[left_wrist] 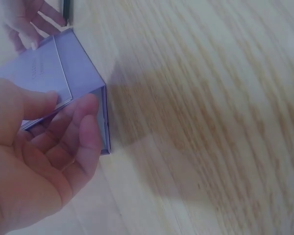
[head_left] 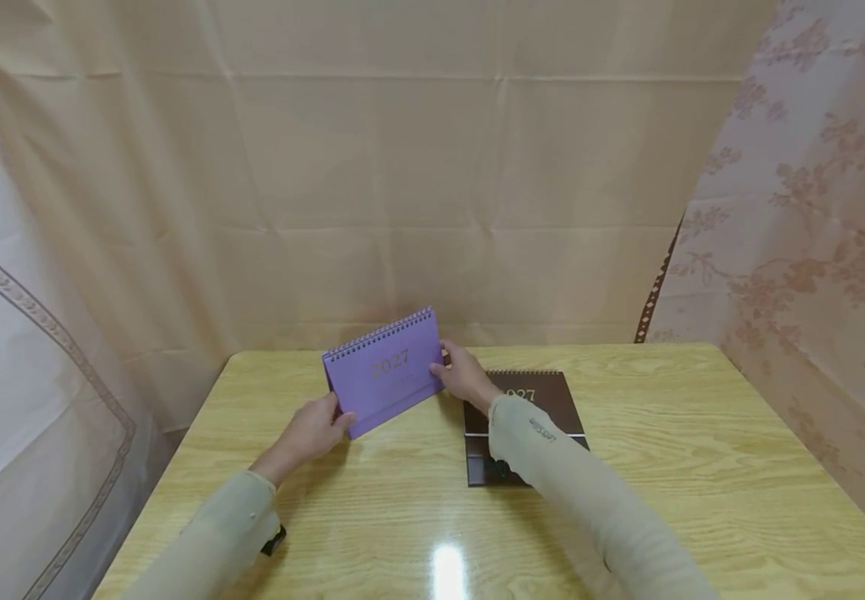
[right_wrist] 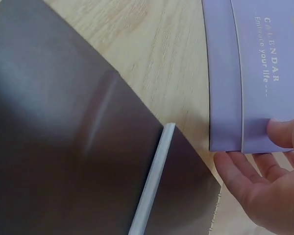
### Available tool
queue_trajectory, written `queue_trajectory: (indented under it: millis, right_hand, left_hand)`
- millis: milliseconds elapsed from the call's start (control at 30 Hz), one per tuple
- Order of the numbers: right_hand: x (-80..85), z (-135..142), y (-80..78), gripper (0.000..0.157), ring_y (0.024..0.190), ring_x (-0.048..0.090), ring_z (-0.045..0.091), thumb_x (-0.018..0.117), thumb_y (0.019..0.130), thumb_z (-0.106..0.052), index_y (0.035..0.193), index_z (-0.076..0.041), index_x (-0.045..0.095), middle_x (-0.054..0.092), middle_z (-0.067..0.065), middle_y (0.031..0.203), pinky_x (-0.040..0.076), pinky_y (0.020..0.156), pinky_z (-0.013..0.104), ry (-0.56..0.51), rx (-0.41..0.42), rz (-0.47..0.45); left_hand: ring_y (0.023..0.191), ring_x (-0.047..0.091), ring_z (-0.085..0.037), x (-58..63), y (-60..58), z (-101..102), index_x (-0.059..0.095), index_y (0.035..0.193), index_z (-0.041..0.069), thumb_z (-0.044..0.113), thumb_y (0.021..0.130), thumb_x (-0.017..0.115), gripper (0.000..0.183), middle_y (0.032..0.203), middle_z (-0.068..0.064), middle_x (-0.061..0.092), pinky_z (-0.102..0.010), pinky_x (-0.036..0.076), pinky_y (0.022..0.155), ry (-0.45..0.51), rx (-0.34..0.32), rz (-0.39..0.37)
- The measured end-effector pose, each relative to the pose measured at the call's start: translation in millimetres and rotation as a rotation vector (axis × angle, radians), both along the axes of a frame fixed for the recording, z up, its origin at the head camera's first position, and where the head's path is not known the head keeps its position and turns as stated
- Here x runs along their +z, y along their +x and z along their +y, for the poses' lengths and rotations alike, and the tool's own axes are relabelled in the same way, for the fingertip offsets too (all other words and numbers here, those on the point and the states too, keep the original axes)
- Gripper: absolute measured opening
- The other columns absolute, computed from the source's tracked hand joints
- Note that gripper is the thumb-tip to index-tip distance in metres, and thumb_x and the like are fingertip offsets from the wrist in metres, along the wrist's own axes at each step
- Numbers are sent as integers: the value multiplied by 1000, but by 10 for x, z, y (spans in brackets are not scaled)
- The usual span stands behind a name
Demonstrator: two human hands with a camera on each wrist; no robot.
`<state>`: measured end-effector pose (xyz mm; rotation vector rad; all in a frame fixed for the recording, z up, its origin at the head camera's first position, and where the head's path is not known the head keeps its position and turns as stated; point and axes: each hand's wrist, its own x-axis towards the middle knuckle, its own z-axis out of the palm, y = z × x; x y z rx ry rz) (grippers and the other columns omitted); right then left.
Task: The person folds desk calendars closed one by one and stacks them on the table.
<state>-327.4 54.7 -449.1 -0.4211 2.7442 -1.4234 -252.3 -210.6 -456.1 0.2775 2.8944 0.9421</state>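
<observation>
A purple desk calendar (head_left: 387, 375) with gold "2027" lettering and a spiral along its top is held tilted between both hands, its right side higher than its left. At its lower left edge the left hand (head_left: 316, 429) grips with the thumb on the front and the fingers curled behind. The right hand (head_left: 466, 375) pinches the right edge, thumb on the cover. In the left wrist view the open side of the calendar's folded stand (left_wrist: 106, 120) shows beside the fingers. A dark brown calendar (head_left: 481, 417) lies beneath the right forearm, partly hidden by it.
The wooden table (head_left: 372, 517) has a beige curtain (head_left: 432, 167) behind it and a flowered cloth (head_left: 815, 233) at the right. A pale strip (right_wrist: 154, 171) crosses the brown calendar. By the left sleeve is a small black object (head_left: 273, 542).
</observation>
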Motion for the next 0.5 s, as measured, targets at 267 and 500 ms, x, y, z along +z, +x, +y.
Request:
queue_trajectory:
  millis: [267,500]
  right_hand:
    - [21,11,-55,71,131,52,37,67,99,-13,155,3,27,52,24,141,41,111,45,-22,134,-89]
    - [54,-10,-47,77,136,46,37,69,97,-14,155,4,21,48,25,145,32,117,45,-11,162,-143]
  left_hand:
    - [89,61,-21,28,-29,1,46,143,-7,12,104,57,44,127,-23,65,-39,54,80,-3,1,-22]
    - [88,61,-22,58,1,18,47,140,-10,10,103,57,43,125,-25,64,-40,54,80,-18,-3,-28]
